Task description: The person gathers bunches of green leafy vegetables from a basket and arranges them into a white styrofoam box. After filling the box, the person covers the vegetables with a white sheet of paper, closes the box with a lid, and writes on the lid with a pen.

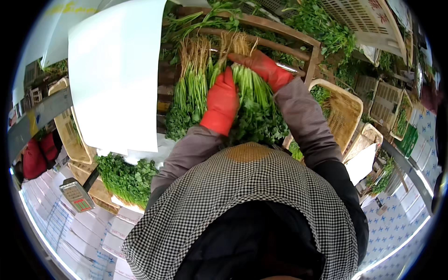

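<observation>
Before me, coriander with long pale roots (pixel 197 52) lies with its roots away from me and its leaves (pixel 260 122) towards my apron. My left hand (pixel 221 99), in a red rubber glove, rests over the stems in the middle, fingers pointing away from me. Across the upper stems (pixel 250 78) of the right-hand coriander lies my right hand (pixel 264 68), gloved the same way, its fingers reaching left just below the roots. The undersides of both hands are hidden, so their grip does not show. A shiny metal piece (pixel 287 67) shows beside my right wrist.
The coriander lies on a brown slatted frame (pixel 311 64). A large white sheet (pixel 115 77) stands at its left. More coriander (pixel 127 178) lies near a scale display (pixel 77 196). Plastic crates (pixel 344 108) stand at right, with loose greens (pixel 323 31) beyond.
</observation>
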Demonstrator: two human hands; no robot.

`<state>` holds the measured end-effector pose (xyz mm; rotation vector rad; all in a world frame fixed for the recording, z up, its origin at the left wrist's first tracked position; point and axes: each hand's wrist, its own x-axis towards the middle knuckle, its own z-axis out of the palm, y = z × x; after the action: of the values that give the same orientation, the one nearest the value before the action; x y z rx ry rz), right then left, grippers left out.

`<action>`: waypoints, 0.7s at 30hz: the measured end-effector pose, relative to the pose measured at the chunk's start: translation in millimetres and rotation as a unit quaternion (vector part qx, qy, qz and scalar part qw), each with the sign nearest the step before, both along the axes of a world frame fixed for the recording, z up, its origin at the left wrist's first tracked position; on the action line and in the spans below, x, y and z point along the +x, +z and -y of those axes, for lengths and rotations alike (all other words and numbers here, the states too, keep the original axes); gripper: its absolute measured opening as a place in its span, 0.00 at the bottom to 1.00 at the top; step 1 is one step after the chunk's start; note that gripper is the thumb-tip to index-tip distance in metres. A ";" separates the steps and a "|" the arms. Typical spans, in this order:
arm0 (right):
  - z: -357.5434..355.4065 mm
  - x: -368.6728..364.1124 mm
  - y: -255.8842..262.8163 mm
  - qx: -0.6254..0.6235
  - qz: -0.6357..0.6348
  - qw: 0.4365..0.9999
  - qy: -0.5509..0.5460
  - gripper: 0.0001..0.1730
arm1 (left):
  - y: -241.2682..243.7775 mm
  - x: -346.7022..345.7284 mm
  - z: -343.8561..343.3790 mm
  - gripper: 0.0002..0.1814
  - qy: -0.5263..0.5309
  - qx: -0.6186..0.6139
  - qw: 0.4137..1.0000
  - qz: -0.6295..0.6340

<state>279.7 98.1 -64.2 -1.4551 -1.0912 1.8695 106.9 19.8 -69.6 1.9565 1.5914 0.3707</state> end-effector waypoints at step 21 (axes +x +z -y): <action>9.0 1.5 -0.9 -0.005 0.145 0.989 0.026 0.19 | 25.1 -32.6 -13.9 0.35 0.067 -0.004 0.996 -0.064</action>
<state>281.1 89.1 -65.2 -1.7594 -1.2661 1.7355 74.3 33.8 -44.6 1.9059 1.8094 0.2951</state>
